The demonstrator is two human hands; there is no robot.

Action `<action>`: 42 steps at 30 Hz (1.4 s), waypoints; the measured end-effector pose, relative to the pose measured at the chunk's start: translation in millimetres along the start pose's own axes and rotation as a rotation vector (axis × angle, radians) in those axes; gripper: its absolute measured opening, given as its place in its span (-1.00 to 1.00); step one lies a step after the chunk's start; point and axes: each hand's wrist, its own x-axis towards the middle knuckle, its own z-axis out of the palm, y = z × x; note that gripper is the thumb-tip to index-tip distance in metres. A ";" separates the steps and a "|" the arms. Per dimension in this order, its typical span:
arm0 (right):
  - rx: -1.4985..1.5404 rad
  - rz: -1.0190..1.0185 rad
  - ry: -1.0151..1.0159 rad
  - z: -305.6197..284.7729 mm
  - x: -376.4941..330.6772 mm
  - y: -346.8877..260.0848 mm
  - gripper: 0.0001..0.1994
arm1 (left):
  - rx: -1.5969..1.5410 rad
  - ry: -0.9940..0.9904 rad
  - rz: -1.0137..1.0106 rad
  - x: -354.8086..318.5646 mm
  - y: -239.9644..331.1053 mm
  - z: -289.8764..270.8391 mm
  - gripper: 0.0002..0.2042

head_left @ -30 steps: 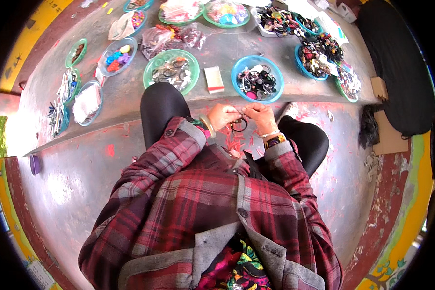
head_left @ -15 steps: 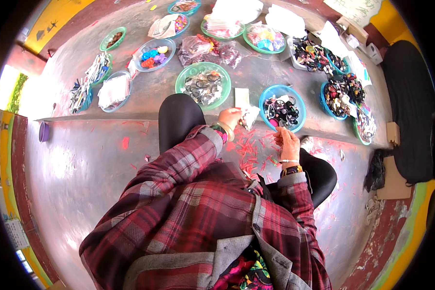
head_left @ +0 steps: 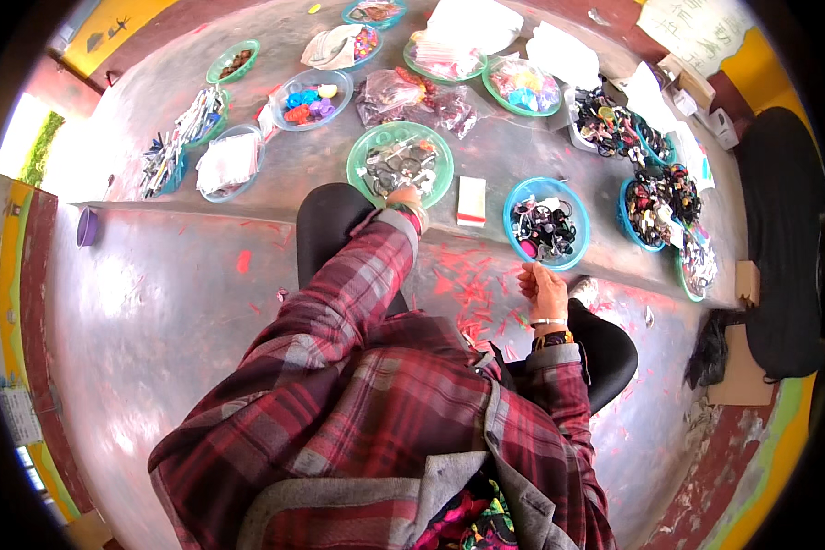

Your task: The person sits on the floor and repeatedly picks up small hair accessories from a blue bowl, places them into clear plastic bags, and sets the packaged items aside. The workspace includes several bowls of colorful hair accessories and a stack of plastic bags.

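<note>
My left hand (head_left: 404,196) reaches over the near rim of a green basket (head_left: 357,170) holding small clear packets with dark rings in them. Its fingers are partly hidden among the packets, so what they do there does not show. My right hand (head_left: 546,293) is held just below a blue basket (head_left: 511,229) of dark hair ties and a pink piece. Its fingers are curled together; anything between them is too small to make out. Between the two baskets lies a small cream pad (head_left: 471,198) with a red edge.
Further back on the raised ledge (head_left: 293,174) stand a bowl of coloured pieces (head_left: 313,101), a heap of clear plastic bags (head_left: 385,96) and a blue basket of dark hair accessories (head_left: 646,234). Red scraps (head_left: 467,298) litter the floor between my knees.
My left hand has moved left and away from the cream pad into the green basket; the small white packet it had is out of sight. My right hand has dropped slightly from the blue basket's rim.
</note>
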 end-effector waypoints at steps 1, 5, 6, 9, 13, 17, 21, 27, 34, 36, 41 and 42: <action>-0.002 -0.006 0.010 -1.7 -0.2 -1.5 -0.76 | 0.154 -0.011 0.029 8.3 -18.7 -2.2 -0.88; -0.017 0.007 -0.061 15.1 -14.2 -22.7 -0.77 | 1.393 -0.227 0.472 76.1 -68.2 -50.2 -0.88; -0.003 0.010 -0.135 27.8 -20.1 -30.5 -0.77 | 1.836 -0.361 0.779 101.9 -54.6 -83.0 -0.88; -0.127 -0.065 -0.066 7.6 -27.8 -50.5 -0.76 | 0.659 -0.092 0.198 47.2 -86.3 -8.7 -0.82; -0.139 -0.031 -0.133 4.5 -26.7 -44.1 -0.76 | 1.299 0.051 0.448 -12.3 -61.5 22.3 -0.78; -0.145 0.051 -0.174 3.6 -19.2 -25.2 -0.77 | 1.336 0.068 0.356 -18.4 -64.8 34.1 -0.67; -0.148 0.092 -0.207 11.5 -17.8 -23.5 -0.78 | 1.462 0.199 0.306 -7.8 -70.3 51.8 -0.63; -0.193 0.124 -0.253 13.6 -14.6 -21.2 -0.77 | 1.415 0.413 0.168 -27.1 -63.0 89.5 -0.54; -0.102 0.184 -0.251 14.2 -13.3 -21.0 -0.77 | 1.456 0.425 0.212 -37.4 -60.1 103.1 -0.49; -0.113 0.182 -0.262 14.1 -13.0 -19.5 -0.76 | 1.417 0.386 0.179 -28.5 -62.0 100.1 -0.51; -0.157 0.162 -0.262 14.7 -14.4 -20.7 -0.76 | 0.930 0.377 0.209 -17.7 -77.1 100.9 -0.67; -0.164 0.153 -0.261 13.8 -14.1 -20.3 -0.75 | 0.857 0.316 0.204 -11.7 -80.4 97.9 -0.70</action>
